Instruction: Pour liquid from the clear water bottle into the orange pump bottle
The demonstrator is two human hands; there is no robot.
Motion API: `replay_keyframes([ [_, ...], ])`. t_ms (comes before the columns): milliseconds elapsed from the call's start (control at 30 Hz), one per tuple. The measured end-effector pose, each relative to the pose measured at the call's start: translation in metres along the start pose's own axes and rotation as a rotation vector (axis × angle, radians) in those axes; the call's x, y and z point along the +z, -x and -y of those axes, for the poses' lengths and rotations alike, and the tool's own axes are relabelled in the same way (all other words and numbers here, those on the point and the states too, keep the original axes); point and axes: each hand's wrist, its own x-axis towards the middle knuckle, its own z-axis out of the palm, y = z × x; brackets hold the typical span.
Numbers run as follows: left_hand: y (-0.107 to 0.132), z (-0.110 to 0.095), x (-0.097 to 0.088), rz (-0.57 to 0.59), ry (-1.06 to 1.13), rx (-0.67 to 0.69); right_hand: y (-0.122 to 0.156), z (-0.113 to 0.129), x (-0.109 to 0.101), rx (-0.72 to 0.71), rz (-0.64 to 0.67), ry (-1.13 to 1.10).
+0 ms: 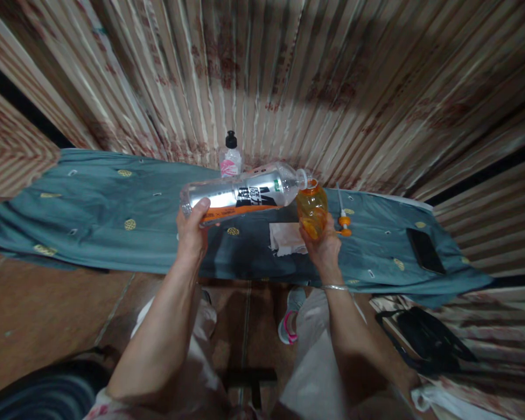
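My left hand (193, 228) is closed round the base end of a clear plastic bottle (249, 194) with a silver, black and orange label. The bottle lies nearly level in the air, its open neck pointing right. My right hand (324, 248) grips an orange translucent bottle (312, 207), upright and without its top, below that neck. The clear bottle's mouth is at the orange bottle's rim; whether they touch I cannot tell. Right of my right hand, an orange pump top (344, 223) with a pale tube lies on the cloth. Behind my right hand lies a pale folded tissue (286, 238).
A green patterned cloth (144, 233) covers the narrow table. At its back edge stands a clear bottle with a black cap (231, 157). A black phone (425, 251) lies at the right end. Striped curtains (262, 76) hang behind, and a black bag (424, 338) sits lower right.
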Motion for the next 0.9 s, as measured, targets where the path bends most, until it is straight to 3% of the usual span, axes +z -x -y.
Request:
replay_keyframes([
  [900, 0.0003, 0.0006, 0.0001, -0.005, 0.046, 0.009, -0.0007, 0.0004, 0.0009, 0.023, -0.002, 0.002],
])
